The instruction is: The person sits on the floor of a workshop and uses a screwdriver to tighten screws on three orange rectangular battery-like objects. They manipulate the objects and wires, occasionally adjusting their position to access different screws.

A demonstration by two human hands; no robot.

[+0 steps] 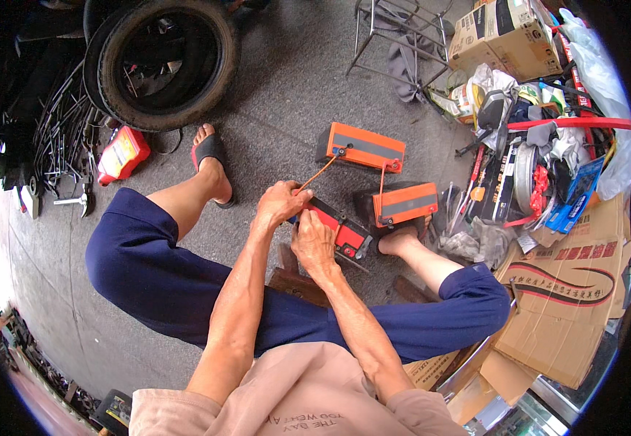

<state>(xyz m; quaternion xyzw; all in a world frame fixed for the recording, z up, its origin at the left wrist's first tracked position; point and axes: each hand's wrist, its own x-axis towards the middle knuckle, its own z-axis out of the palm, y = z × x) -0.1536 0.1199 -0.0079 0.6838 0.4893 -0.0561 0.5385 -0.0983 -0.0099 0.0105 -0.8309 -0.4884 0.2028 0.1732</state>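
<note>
A battery with a red top and dark sides sits on the ground between my legs. My left hand is closed at its far left corner, where an orange wire runs into my fingers. Beside it my right hand is curled over the same end of the red-topped battery; what its fingers hold is hidden. Beyond stands a battery with an orange top, from which the wire comes. A second orange-topped battery stands to the right, joined to the first by a short orange wire.
Tyres and a red bottle lie at the far left, near a hammer. A metal frame stool stands at the back. Cardboard boxes, bags, tools and flattened cardboard crowd the right side. My feet flank the batteries.
</note>
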